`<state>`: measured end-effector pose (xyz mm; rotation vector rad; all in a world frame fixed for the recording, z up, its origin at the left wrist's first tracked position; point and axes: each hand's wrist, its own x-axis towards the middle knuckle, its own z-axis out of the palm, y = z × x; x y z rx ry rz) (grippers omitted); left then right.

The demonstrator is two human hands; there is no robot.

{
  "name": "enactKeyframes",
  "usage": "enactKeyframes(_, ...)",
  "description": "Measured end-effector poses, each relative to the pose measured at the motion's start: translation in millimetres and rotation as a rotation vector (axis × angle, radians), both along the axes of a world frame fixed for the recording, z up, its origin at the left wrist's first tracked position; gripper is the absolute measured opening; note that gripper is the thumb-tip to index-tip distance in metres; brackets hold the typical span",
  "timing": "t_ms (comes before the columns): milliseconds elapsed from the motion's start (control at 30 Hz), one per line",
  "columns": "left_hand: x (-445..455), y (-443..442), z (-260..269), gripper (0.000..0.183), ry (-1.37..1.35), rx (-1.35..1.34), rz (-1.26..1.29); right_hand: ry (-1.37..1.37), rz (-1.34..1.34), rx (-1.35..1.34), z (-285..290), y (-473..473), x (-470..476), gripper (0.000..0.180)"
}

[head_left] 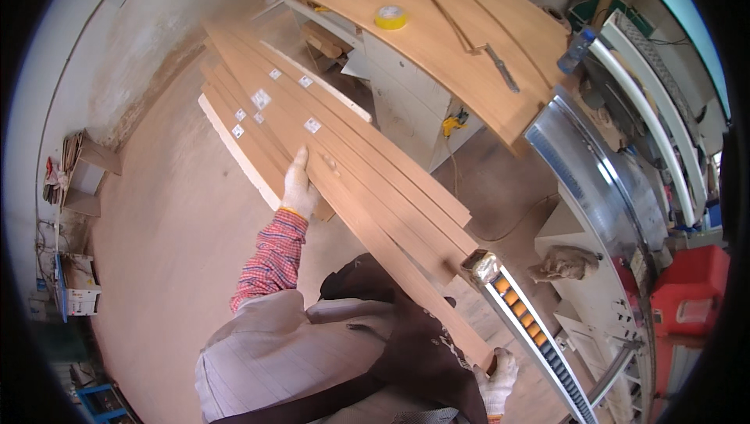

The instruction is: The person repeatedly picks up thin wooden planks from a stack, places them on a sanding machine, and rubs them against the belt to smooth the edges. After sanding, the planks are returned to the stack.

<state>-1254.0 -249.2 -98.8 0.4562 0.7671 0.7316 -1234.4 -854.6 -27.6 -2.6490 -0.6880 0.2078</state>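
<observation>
A long, narrow wood-grain board [381, 236] slants across in front of me. My left hand [300, 189], in a white knit glove, grips its left edge about midway, thumb on top and fingers hidden underneath. At the lower right, my right hand [497, 378], also gloved, holds the board's near end by its corner. Under and beside it lie several similar wood-grain panels [375, 154] of differing lengths, stacked lengthwise. Small white labels [261, 98] with printed codes stick to their faces. A pale-edged panel [234, 142] shows below the stack on the left.
A wood-topped table [469, 8] at the upper right carries yellow tape [391, 17] and a thin tool [501, 69]. Right of me runs a roller rail [533, 330] beside a metal machine table [586, 154]. A plastic bottle [576, 52] and red machine housing [691, 289] are farther right.
</observation>
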Motion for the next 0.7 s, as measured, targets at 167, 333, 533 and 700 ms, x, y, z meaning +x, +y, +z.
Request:
enactKeyframes(167,75.5,27.1,83.7,0.039,-0.202,0.211,-0.091,0.02,-0.154,0.154,39.0,-0.2,22.3,0.07)
enactKeyframes(333,175.7,59.6,94.3,0.037,-0.223,0.296,-0.147,-0.158,-0.142,0.09,64.2,24.2,75.7,0.062)
enactKeyframes(533,252.1,43.7,70.2,0.078,0.306,1.282,-0.534,-0.166,-0.227,0.06,92.9,22.2,128.1,0.052)
enactKeyframes(700,313.0,91.0,43.6,0.06,-0.265,0.036,-0.587,-0.67,-0.232,-0.193,115.6,59.4,217.5,0.058)
